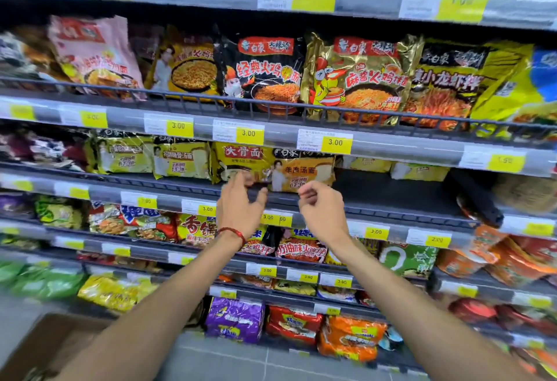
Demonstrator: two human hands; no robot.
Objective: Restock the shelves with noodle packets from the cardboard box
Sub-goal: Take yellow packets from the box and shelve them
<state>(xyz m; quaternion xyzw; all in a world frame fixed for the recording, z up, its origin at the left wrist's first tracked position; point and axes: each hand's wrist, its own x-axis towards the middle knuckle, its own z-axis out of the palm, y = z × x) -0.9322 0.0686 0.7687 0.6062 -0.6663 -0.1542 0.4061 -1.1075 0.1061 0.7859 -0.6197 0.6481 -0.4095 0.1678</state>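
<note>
Noted at 7 o'clock in the view: the open brown cardboard box, at floor level. Its contents cannot be made out through the blur. It lies well apart from both hands, down and to the left, so the left arm is the nearer for any return to it. The left hand, with a red cord bracelet at the wrist, is raised with its fingers spread and fairly straight. It holds nothing, and its fingertips reach the lower edge of a yellow foil noodle packet at its 12 o'clock, probably touching it. Just beside that, at 3 o'clock, a gold foil noodle packet printed with a figure stands face-out on its lower edge, its long axis running 9 to 3 along the grey metal shelf. The right hand hangs just beneath this packet's lower right corner, its fingers loosely curled and apparently gripping nothing. At 2 o'clock of the right hand the dark shelf deck is exposed, with only pale yellow packets set far back. In my judgement this stretch wants filling, so the next move runs hands-to-box toward 7 o'clock.
</note>
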